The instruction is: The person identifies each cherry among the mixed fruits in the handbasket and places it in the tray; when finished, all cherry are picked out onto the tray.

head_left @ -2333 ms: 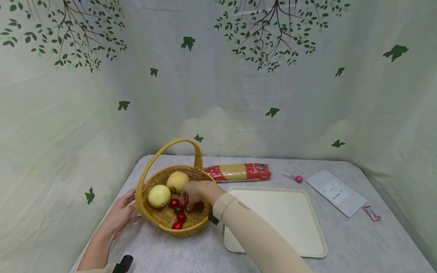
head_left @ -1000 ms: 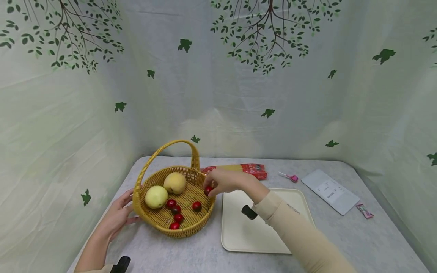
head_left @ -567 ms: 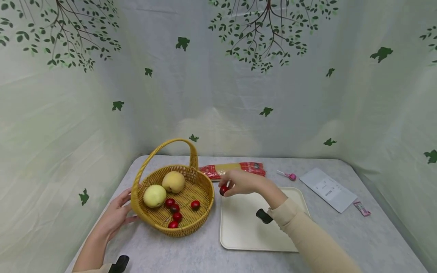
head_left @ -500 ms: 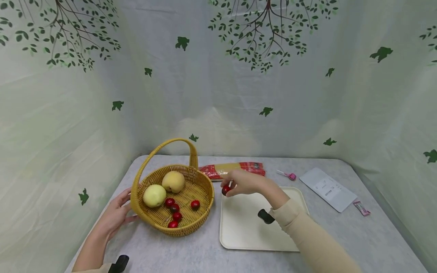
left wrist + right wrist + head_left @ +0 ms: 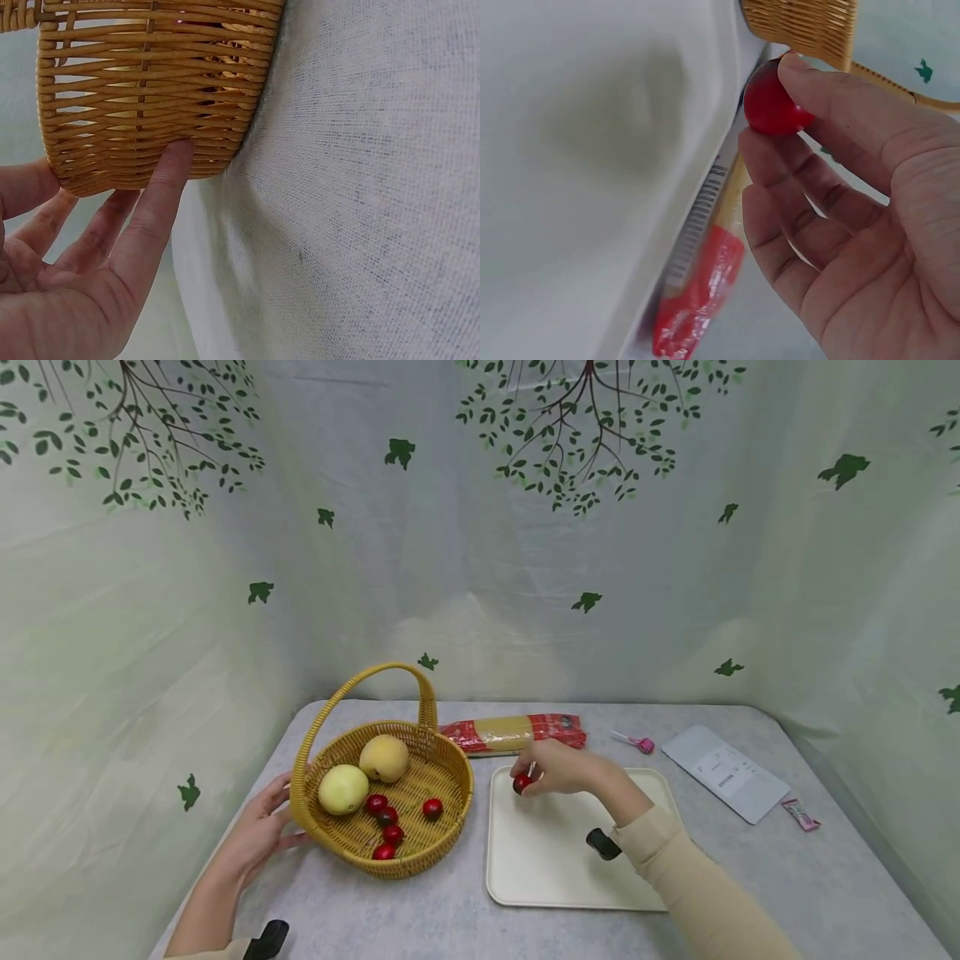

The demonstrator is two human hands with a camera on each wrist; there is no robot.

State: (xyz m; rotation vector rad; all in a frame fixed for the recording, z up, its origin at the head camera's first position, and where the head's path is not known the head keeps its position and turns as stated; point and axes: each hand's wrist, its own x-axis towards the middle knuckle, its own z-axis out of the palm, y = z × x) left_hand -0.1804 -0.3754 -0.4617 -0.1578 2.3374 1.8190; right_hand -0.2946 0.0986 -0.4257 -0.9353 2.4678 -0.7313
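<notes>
Grey table (image 5: 750,877) carries basket (image 5: 420,860), tray (image 5: 555,877), noodles (image 5: 517,732) (also lollipop (image 5: 637,743)).

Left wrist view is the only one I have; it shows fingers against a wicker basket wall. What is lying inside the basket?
Observer: The wicker basket holds two yellow pears and five red cherries.
Operator: Where is the right hand?
Observer: The right hand is over the far left corner of the cream tray, beside the basket.
Operator: Does it hold something?
Observer: Yes, it pinches one red cherry between thumb and fingertip; whether that cherry touches the tray, I cannot tell.
</notes>
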